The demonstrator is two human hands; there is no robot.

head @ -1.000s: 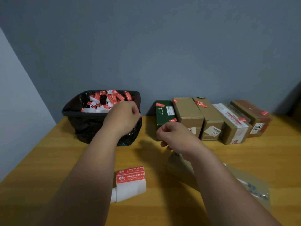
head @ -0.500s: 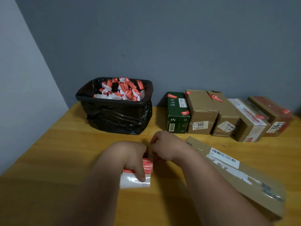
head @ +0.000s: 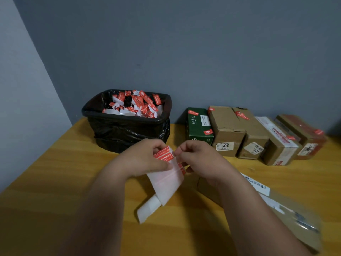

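Note:
A strip of red stickers on white backing paper (head: 164,183) hangs above the wooden table (head: 55,182), its tail trailing down to the left. My left hand (head: 144,159) grips the strip's top, thumb over the white backing. My right hand (head: 199,159) pinches the strip's right edge at a red sticker. A flat cardboard parcel with a barcode label (head: 273,202) lies on the table under my right forearm.
A bin lined with a black bag (head: 129,132) stands at the back left, holding several red-and-white sticker scraps. A row of small boxes runs along the wall: a green box (head: 199,126), then several brown cartons (head: 228,130) bearing red stickers.
My left hand came back from the bin, took the sticker strip off the table and lifted it. My right hand moved onto the strip's edge. The camera view shifted left.

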